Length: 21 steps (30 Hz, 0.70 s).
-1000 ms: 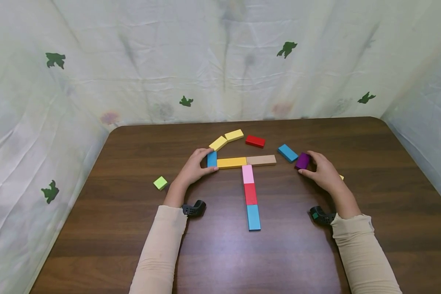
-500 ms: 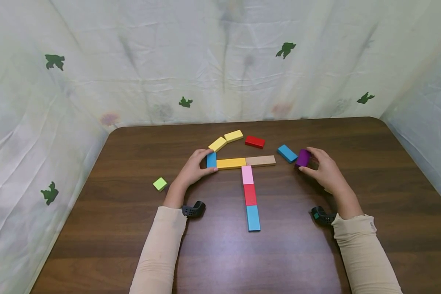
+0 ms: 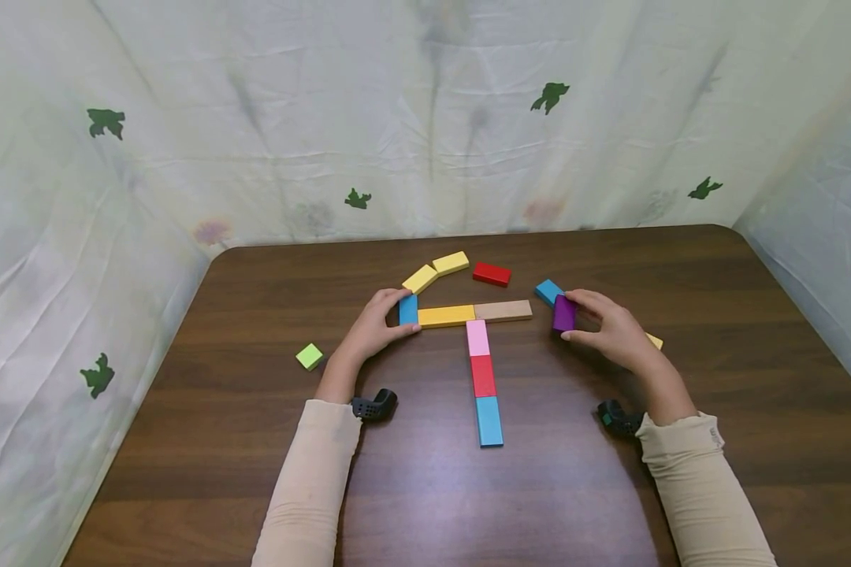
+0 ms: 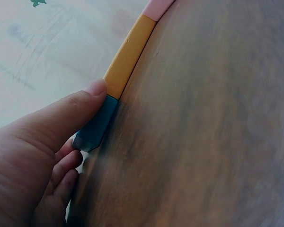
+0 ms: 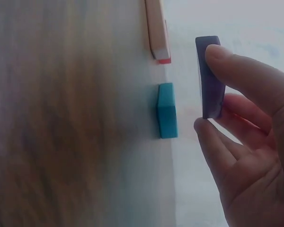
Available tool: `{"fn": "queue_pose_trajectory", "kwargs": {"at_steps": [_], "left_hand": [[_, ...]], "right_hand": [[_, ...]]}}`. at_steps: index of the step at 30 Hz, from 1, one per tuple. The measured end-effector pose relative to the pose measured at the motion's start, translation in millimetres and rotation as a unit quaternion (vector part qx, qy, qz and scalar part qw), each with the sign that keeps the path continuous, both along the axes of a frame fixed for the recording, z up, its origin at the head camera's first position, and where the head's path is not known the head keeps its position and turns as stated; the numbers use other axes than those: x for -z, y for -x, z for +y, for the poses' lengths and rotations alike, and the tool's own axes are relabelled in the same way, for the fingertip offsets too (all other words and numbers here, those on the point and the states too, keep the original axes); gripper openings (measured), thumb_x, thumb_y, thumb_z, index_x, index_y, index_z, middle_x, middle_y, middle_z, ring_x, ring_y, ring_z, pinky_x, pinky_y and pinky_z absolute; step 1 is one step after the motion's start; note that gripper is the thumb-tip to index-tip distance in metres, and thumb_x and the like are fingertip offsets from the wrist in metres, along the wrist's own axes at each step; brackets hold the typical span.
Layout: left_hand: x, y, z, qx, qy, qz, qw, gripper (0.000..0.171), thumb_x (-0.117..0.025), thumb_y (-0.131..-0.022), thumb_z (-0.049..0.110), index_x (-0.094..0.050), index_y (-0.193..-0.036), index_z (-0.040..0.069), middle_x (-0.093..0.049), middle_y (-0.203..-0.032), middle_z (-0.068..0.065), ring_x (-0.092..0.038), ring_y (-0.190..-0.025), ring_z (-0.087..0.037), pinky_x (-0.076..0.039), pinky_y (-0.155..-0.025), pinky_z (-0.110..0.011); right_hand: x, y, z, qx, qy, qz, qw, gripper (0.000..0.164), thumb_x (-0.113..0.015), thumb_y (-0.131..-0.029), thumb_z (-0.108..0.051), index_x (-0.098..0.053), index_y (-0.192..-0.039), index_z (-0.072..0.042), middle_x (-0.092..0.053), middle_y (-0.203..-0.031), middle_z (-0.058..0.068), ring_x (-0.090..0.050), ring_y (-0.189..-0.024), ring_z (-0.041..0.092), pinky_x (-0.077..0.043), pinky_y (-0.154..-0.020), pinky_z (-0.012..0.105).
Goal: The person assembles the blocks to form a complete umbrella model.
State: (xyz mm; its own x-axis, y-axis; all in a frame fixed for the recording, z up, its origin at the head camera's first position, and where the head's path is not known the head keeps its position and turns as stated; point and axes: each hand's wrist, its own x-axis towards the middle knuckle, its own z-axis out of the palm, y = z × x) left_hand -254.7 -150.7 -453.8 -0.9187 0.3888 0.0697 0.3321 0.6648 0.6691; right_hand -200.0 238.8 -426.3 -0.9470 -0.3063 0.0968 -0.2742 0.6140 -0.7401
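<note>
My left hand (image 3: 370, 327) pinches a blue block (image 3: 407, 309) by its two ends, thumb on the near end and fingers on the far one. That block lies against the left end of a yellow-orange block (image 3: 445, 316). A pale wooden block (image 3: 503, 310) continues the row to the right. My right hand (image 3: 613, 332) holds a purple block (image 3: 564, 313) between thumb and fingers; in the right wrist view the purple block (image 5: 210, 78) is raised off the table. It overlaps another blue block (image 3: 549, 291) in the head view.
A pink block (image 3: 478, 337), a red block (image 3: 482, 376) and a blue block (image 3: 489, 421) form a column below the row. Behind lie two pale yellow blocks (image 3: 421, 279) and a red block (image 3: 492, 274). A green block (image 3: 310, 356) sits left; a yellow block (image 3: 654, 341) shows behind the right wrist.
My right hand has lifted the purple block and carried it left, so it now covers part of the blue block beside it. The left hand has stayed in place on its blue block.
</note>
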Motion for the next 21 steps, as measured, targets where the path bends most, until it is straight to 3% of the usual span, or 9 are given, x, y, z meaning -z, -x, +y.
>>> {"fn": "queue_pose_trajectory", "kwargs": {"at_steps": [7,21], "left_hand": [[1.1,1.2,-1,0.004,-0.002,0.008,1.0000,0.069,-0.068,-0.078,0.038,-0.041,-0.135,0.010,-0.036,-0.132,-0.012,-0.034,-0.121,-0.025,-0.028,-0.099,-0.041],[2.6,1.2,-1,0.002,-0.002,0.011,0.9999,0.068,-0.069,-0.078,0.038,-0.042,-0.134,0.011,-0.037,-0.131,-0.011,-0.034,-0.120,-0.024,-0.028,-0.099,-0.040]], "right_hand": [[3.5,-0.2,-8,-0.030,0.003,-0.013,0.999,0.065,-0.072,-0.077,-0.017,-0.041,-0.132,0.001,-0.035,-0.134,0.022,-0.041,-0.116,0.040,-0.035,-0.093,0.047],[13.8,3.4,-12,-0.044,-0.017,-0.045,0.998,0.064,-0.069,-0.080,-0.015,-0.039,-0.134,-0.001,-0.038,-0.133,0.021,-0.041,-0.117,0.037,-0.035,-0.093,0.047]]}}
